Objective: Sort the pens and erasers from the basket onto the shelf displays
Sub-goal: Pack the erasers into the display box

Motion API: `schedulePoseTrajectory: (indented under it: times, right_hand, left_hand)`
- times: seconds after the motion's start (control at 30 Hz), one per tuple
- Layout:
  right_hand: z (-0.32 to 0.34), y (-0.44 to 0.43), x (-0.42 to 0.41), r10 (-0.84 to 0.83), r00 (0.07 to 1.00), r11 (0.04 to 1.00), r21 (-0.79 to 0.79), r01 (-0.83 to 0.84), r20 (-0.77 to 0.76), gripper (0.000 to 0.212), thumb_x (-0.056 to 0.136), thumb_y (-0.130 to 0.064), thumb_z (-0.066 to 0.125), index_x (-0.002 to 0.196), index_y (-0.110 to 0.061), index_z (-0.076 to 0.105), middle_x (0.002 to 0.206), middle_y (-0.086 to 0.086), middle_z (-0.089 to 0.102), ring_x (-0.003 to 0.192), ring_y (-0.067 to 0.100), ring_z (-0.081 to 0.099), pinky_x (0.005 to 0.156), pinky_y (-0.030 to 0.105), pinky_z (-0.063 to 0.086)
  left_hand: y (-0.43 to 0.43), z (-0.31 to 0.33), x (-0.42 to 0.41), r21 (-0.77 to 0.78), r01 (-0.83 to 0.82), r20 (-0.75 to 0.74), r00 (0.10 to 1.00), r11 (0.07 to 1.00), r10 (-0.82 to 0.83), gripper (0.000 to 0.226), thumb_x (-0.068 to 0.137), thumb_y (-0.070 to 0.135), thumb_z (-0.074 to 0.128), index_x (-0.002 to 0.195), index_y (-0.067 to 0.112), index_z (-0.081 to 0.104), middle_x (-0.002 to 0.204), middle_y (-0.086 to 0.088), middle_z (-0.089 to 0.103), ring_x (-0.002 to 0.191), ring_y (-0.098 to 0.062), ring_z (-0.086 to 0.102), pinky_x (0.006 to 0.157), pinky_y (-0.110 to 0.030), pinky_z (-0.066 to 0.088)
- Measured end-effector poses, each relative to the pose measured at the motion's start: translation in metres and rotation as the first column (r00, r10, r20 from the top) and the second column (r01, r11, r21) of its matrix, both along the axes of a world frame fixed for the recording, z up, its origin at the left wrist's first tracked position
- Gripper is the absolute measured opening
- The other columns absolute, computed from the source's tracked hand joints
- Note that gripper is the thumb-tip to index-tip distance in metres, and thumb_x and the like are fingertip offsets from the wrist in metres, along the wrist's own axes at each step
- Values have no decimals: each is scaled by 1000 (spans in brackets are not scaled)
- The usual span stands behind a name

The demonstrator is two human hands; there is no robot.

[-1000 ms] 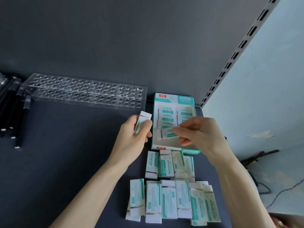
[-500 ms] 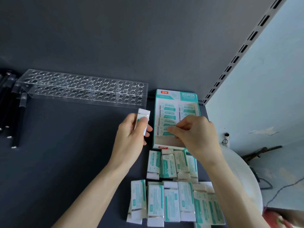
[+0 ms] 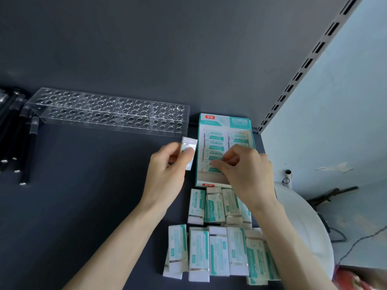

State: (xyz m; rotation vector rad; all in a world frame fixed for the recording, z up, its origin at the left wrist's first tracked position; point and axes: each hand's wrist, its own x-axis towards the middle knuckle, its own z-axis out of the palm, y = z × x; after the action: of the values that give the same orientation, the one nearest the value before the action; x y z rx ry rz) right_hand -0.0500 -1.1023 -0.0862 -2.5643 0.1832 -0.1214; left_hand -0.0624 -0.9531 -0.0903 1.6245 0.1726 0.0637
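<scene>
A teal and white eraser display box [image 3: 225, 122] lies on the dark shelf, with wrapped erasers lined up inside. My right hand [image 3: 249, 168] reaches into the box and its fingertips pinch an eraser [image 3: 207, 166] in the left column. Just left of the box, my left hand [image 3: 167, 174] holds another wrapped eraser [image 3: 189, 147] upright between thumb and fingers. Several loose erasers [image 3: 209, 248] lie in two rows on the shelf in front of the box.
A clear acrylic pen rack [image 3: 109, 110] with many holes stands at the back left. Black pens [image 3: 18, 139] lie at the far left edge. A white round basket rim [image 3: 310, 227] shows at the right, beyond the shelf edge. A slotted upright [image 3: 310, 63] bounds the shelf.
My right hand has lowered its eraser into the box's left column. My left hand has stayed beside the box with its eraser. The view has shifted slightly down.
</scene>
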Motion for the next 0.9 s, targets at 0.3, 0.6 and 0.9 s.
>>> schedulePoseTrajectory:
  times: [0.3,0.6,0.9]
  right_hand:
    - [18,-10,-6,56,998,893,447,-49,-2,19,81,-36,68,80,-18,66,66,-8,66,55,2,57,53,16,46]
    - [35,-12,-21,215,973,541,840,-43,-88,5,81,-6,64,83,-1,64,69,6,70,63,20,68,60,27,58]
    - [31,-19,-24,93,988,553,831,54,-126,17,83,-21,63,87,-6,69,73,7,72,60,17,65,59,22,56]
  left_hand:
    - [3,7,-2,-241,86,26,996,967,-82,24,86,5,64,107,15,60,81,-1,70,71,-4,62,60,-19,49]
    - [-2,10,-7,-251,183,150,978,950,-148,17,81,14,64,94,5,57,82,1,74,67,-3,64,60,-15,47]
    - [1,4,-5,-138,216,201,962,967,-186,19,79,-2,68,96,7,69,88,-12,71,78,-16,68,74,-22,54]
